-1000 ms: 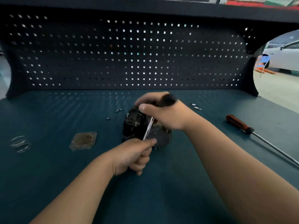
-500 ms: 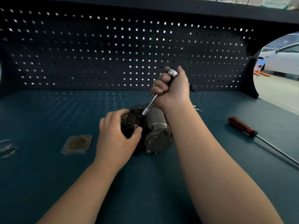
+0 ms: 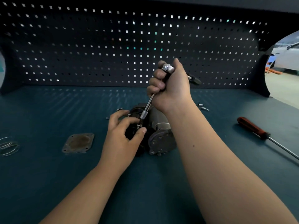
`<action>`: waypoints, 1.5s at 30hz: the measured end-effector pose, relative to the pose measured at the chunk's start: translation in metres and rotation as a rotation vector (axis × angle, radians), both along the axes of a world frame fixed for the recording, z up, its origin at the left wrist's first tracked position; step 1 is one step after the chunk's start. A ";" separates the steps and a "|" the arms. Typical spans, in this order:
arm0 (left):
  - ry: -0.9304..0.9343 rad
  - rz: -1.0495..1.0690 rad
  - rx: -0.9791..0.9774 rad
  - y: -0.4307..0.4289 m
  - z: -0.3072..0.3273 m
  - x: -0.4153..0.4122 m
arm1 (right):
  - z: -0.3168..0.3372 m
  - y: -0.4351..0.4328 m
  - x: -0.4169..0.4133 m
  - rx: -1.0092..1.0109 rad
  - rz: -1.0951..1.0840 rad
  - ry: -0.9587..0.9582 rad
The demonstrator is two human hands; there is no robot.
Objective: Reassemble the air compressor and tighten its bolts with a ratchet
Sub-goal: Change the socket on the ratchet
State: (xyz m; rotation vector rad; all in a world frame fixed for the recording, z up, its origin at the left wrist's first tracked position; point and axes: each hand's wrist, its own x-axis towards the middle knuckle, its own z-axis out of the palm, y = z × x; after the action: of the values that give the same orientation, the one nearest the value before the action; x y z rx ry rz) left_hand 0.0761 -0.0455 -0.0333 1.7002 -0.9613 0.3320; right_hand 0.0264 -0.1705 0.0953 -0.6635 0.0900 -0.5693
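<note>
L hand [image 3: 123, 139] grips dark end of air compressor [image 3: 160, 136], mid-bench [image 3: 145, 191]; R hand [image 3: 171, 88], just above, is fisted round ratchet [image 3: 168, 68], ext. shaft slanting down to socket at L fingertips. Gasket plate [image 3: 78, 143] and wire rings [image 3: 8, 146] lie well apart to left, screwdriver [image 3: 252, 128] toward rt edge. Loose bolts [image 3: 203, 106] sit behind compressor, short of pegboard [image 3: 113, 46].

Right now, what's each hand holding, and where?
Right hand grips the ratchet around its head; left hand holds the air compressor at its dark end.
</note>
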 end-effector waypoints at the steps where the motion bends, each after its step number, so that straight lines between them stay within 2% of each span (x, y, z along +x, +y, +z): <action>1: 0.000 0.000 -0.003 0.000 0.000 -0.001 | 0.000 0.001 0.000 -0.003 -0.010 0.001; 5: -0.001 -0.008 -0.023 -0.001 -0.001 0.000 | 0.000 0.002 -0.001 0.004 -0.027 0.007; 7: 0.001 -0.012 -0.025 -0.001 -0.001 0.000 | 0.001 0.006 -0.001 -0.062 -0.059 0.012; 13: 0.105 -0.053 0.020 -0.006 0.028 -0.009 | 0.000 0.027 -0.002 -0.536 -0.305 0.064; 15: 0.164 -0.133 0.009 -0.013 0.057 -0.008 | -0.001 0.026 -0.007 -0.670 -0.402 0.122; 17: 0.214 -0.208 0.040 -0.023 0.077 -0.007 | 0.000 0.023 -0.011 -0.897 -0.553 0.206; 21: 0.206 -0.280 0.091 -0.033 0.086 -0.013 | 0.003 0.020 -0.016 -1.317 -0.762 0.275; 24: 0.181 -0.301 0.089 -0.032 0.093 -0.010 | 0.001 0.012 -0.018 -1.491 -0.847 0.419; 26: 0.176 -0.333 0.083 -0.032 0.099 -0.010 | 0.003 0.012 -0.018 -1.506 -0.830 0.408; 30: 0.232 -0.320 -0.027 -0.038 0.097 -0.013 | 0.004 0.018 -0.018 -1.195 -0.535 0.077; 32: 0.301 -0.324 -0.102 -0.040 0.097 -0.011 | 0.000 0.016 -0.015 -0.964 -0.312 0.008; 35: 0.362 -0.455 -0.118 -0.041 0.095 -0.008 | 0.001 0.008 -0.012 -0.509 0.041 -0.018; 37: 0.323 -0.506 -0.059 -0.041 0.094 -0.008 | 0.001 0.001 -0.012 -0.387 0.105 -0.018; 39: 0.345 -0.540 -0.050 -0.040 0.094 -0.007 | -0.002 -0.002 -0.012 -0.450 0.007 0.015; 42: 0.399 -0.530 -0.040 -0.037 0.094 -0.004 | -0.006 0.001 -0.011 -0.751 -0.329 0.104; 45: 0.276 -0.414 0.059 -0.036 0.091 -0.005 | -0.004 0.005 -0.014 -1.086 -0.690 0.121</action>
State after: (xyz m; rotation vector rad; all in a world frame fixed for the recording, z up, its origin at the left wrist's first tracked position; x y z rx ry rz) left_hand 0.0715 -0.0815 0.0572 1.5043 -1.0909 -0.2007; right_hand 0.0124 -0.1658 0.0914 -1.7548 0.1215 -1.2628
